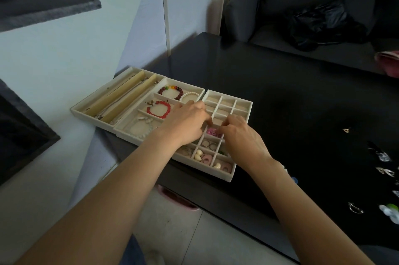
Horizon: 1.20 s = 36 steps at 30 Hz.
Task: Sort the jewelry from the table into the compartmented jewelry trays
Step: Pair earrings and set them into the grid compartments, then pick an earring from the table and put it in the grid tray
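Three cream trays sit side by side at the left end of a black counter [269, 83]. Both hands meet over the grid tray [241, 103], the rightmost one. The left hand [186, 123] and right hand [239, 135] curl their fingertips together above a compartment holding a pink piece [212, 131]; whether either grip pinches it cannot be told. Rings [208, 144] lie one cell nearer. The middle tray [183, 85] holds a red bracelet [158, 109]. Loose jewelry [383, 156] lies well apart on the counter's right.
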Tool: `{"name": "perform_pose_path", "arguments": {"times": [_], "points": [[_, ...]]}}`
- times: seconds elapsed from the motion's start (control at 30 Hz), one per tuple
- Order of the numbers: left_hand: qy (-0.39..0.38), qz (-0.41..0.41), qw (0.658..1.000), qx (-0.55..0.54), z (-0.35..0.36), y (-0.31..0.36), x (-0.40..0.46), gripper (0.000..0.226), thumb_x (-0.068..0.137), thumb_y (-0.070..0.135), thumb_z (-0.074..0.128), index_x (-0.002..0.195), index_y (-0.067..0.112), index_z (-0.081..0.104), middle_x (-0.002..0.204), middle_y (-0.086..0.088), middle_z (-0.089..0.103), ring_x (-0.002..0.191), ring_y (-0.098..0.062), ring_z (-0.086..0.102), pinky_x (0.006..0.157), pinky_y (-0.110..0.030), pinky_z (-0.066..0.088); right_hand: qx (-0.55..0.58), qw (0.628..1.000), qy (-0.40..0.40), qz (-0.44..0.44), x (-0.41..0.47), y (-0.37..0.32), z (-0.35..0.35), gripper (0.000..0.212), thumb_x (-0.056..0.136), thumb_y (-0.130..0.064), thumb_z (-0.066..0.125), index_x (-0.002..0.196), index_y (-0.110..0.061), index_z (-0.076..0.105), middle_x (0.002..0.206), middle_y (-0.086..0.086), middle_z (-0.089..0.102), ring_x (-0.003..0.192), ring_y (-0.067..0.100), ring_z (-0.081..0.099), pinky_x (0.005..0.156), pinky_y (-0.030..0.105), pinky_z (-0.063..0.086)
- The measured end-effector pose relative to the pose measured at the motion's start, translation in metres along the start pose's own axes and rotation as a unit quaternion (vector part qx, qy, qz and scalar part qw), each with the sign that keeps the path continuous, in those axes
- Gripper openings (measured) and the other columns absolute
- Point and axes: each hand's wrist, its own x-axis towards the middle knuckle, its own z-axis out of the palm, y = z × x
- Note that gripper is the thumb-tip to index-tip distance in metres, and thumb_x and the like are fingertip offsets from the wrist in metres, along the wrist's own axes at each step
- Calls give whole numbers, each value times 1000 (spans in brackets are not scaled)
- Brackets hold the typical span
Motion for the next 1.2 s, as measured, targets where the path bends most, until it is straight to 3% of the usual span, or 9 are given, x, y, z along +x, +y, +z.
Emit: {"name": "perform_pose_path", "arguments": {"times": [0.3,0.57,1.2], "points": [[-32,-16,999,40,0,1,-6,46,85,1,50,125,19,59,135,2,43,125,-16,38,100,-39,32,-41,999,7,11,-10,0,-4,32,92,-16,55,124,-17,58,122,2,43,111,15,41,80,23,41],[-38,-20,998,53,0,3,-4,48,85,4,51,127,26,57,134,2,43,125,-17,37,98,-41,29,-70,997,18,-3,-8,-7,0,30,92,-24,57,121,-18,59,122,4,43,110,16,42,90,29,43],[-46,-10,998,51,1,5,-5,48,86,5,51,130,25,54,132,-1,43,127,-19,37,101,-43,30,-83,996,18,14,-5,-7,7,41,90,-25,59,131,-22,53,129,6,37,120,20,35,96,30,40]]}}
